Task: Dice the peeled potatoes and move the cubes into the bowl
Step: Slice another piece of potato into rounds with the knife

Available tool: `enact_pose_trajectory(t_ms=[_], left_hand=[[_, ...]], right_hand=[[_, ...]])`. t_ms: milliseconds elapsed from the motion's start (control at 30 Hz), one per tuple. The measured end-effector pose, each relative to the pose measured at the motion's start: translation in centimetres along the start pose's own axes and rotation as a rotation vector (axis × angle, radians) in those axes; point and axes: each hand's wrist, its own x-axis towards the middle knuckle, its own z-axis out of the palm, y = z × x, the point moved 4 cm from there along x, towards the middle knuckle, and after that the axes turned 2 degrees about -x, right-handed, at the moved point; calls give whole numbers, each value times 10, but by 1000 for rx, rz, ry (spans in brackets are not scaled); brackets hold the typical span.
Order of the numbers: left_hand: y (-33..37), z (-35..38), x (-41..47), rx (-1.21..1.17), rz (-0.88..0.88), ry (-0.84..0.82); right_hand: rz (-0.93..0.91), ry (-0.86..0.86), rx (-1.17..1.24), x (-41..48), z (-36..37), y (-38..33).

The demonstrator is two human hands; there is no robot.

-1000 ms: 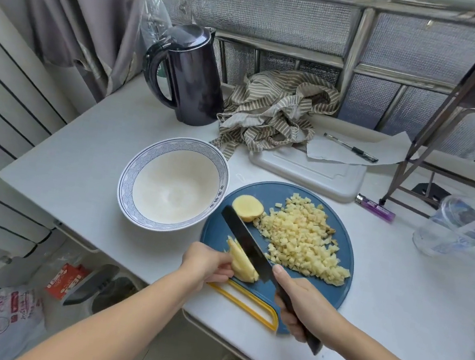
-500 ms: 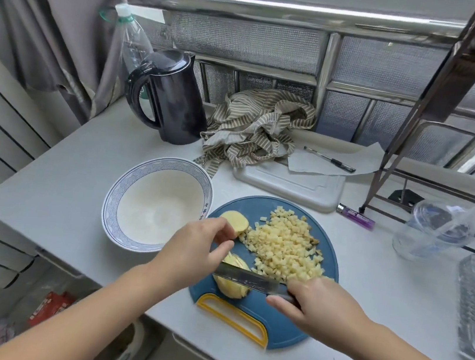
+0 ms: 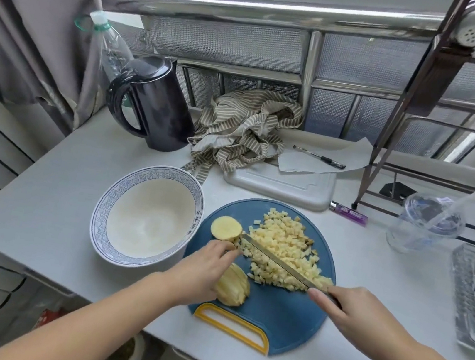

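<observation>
Right hand [image 3: 358, 319] tight around the knife [image 3: 276, 262], blade amid potato cubes [image 3: 284, 240].

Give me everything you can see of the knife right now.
The knife has a long, narrow blade that looks like metal, dark with a bright edge. It lies diagonally across the blue cutting board, against the near side of the diced cubes. Its tip points at the potato half. The right hand grips the handle and hides it. The left hand reaches its fingertips to the tip; contact is unclear.
</observation>
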Motion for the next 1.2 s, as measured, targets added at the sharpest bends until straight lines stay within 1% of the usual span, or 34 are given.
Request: enact_pose_trajectory(t_ms=[133,200,300,500,633,733,800,867,1067,1167,1200], left_hand=[[-5,11,15,120,81,-117],[-11,16,20,93,81,-163],[-15,16,25,44,106,-152],[-23,26,24,1,132,-122],[-25,37,15,-49,63,-21],[-31,50,1,-162,-70,87],[-33,56,-5,-259,-161,147],[-32,62,-7,-334,-214,177],[-33,75,-11,-403,-244,248],[-35,82,-12,-329,-224,383],[-34,84,-14,-343,-206,441]], right_hand=[[67,8,134,-3,1,8],[90,-8,195,-5,4,11],[115,-30,307,-9,11,13],[163,-70,431,-16,26,10],[199,-100,499,-21,38,6],[230,-146,573,-26,54,-2],[235,-171,559,-27,65,-5],[223,-169,511,-26,74,-8],[170,-122,412,-22,94,-17],[151,-98,405,-16,102,-24],[149,-95,403,-14,103,-27]])
